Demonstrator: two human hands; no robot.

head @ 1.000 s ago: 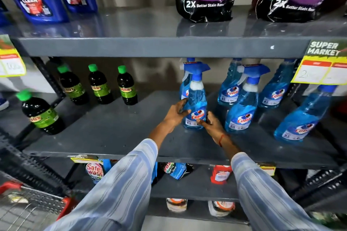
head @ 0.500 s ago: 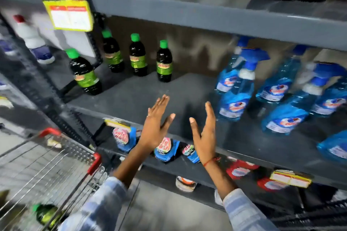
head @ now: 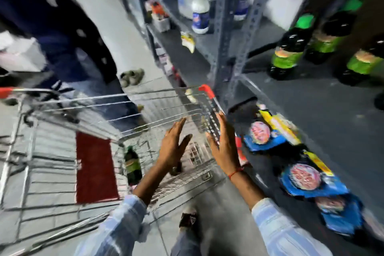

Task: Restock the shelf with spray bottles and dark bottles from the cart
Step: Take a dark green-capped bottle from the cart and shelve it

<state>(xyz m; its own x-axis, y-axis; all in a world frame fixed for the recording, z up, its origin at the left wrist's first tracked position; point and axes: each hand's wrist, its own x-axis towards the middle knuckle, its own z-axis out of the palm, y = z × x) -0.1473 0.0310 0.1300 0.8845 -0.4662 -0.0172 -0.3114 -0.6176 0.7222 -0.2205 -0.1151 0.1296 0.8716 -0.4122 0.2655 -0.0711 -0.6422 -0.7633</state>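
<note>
A wire shopping cart (head: 145, 108) with red corner caps fills the lower left. Inside it, low down, lies a dark bottle (head: 132, 165) with a green cap and green label. My left hand (head: 173, 145) hovers over the cart basket, fingers spread, holding nothing. My right hand (head: 224, 143) is beside it, over the cart's right rim, also empty with fingers straight. On the grey shelf (head: 311, 108) at the upper right stand several dark bottles (head: 291, 50) with green caps. No spray bottle shows in this blurred view.
Another person in dark clothing (head: 68, 33) stands just beyond the cart, holding a white bag (head: 19, 53). Blue pouches (head: 305, 178) lie on the lower shelf at right. White bottles (head: 200, 4) stand on the far shelf bay. A pair of shoes (head: 132, 77) lies on the aisle floor.
My hands left the blue spray bottle on the shelf and drew back, open. My view swung left and down from the shelf to the cart, and both hands now hover over it.
</note>
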